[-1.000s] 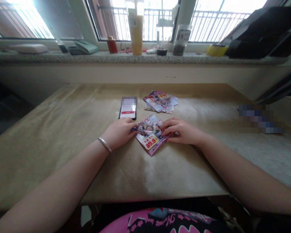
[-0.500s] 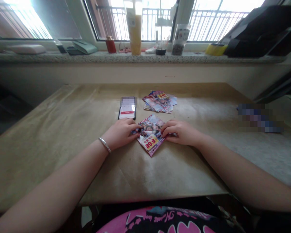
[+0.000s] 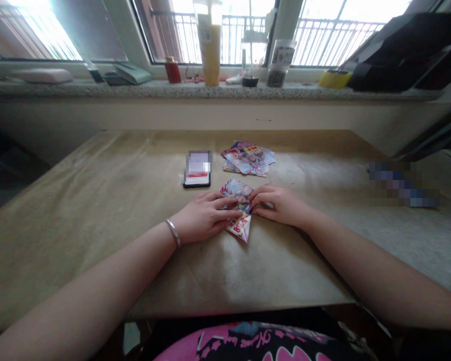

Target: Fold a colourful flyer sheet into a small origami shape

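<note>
The folded leaflet [image 3: 242, 228] sits on the desk [image 3: 195, 271], nearer than the phone [image 3: 197, 178]; the left hand [image 3: 208, 215] lies open across it, the right hand [image 3: 276, 204] curls at its right edge, gripping or not I can't tell.

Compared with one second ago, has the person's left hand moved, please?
Yes, the left hand has shifted rightward and slightly away from the stationary smartphone.

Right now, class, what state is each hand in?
Left hand: open, fingers laid across the folded leaflet.
Right hand: fingers bent at the leaflet's right edge; whether it grips cannot be told.
</note>
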{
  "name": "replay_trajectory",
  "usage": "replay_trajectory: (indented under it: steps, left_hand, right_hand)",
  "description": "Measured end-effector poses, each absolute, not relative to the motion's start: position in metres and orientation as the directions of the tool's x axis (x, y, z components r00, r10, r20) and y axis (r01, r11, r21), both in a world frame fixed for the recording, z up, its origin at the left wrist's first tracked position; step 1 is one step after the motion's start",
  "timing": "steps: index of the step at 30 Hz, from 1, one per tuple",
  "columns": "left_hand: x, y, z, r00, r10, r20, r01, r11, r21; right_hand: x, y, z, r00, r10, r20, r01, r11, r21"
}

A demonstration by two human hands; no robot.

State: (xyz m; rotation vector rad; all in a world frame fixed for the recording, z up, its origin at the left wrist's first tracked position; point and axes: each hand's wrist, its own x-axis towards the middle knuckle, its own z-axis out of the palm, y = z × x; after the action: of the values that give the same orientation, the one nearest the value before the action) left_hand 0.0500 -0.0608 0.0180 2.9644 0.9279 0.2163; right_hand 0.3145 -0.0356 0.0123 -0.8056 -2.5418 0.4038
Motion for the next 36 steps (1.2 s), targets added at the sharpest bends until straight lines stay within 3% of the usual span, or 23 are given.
replay_trajectory:
  steps: [9, 17, 26, 31, 36]
  left_hand:
    - [0.055, -0.059, 0.016, 0.858, 0.486, 0.167, 0.450, -0.868, 0.212]
    - [0.059, -0.063, 0.018, 0.815, 0.556, 0.163, 0.545, -0.831, 0.112]
    - [0.063, -0.069, 0.022, 0.793, 0.588, 0.160, 0.582, -0.808, 0.088]
    - [0.066, -0.069, 0.021, 0.791, 0.595, 0.138, 0.591, -0.803, 0.073]
    - [0.068, -0.068, 0.019, 0.782, 0.611, 0.122, 0.604, -0.791, 0.095]
  right_hand:
    - [0.312, -0.034, 0.008, -0.653, 0.679, 0.336, 0.467, 0.710, -0.527]
    - [0.309, -0.035, 0.003, -0.425, 0.839, 0.339, 0.666, 0.543, -0.511]
    - [0.310, -0.033, 0.005, -0.296, 0.891, 0.344, 0.735, 0.443, -0.514]
    - [0.310, -0.031, 0.005, -0.293, 0.910, 0.292, 0.733, 0.410, -0.542]
    - [0.308, -0.031, 0.007, -0.247, 0.912, 0.328, 0.641, 0.408, -0.650]
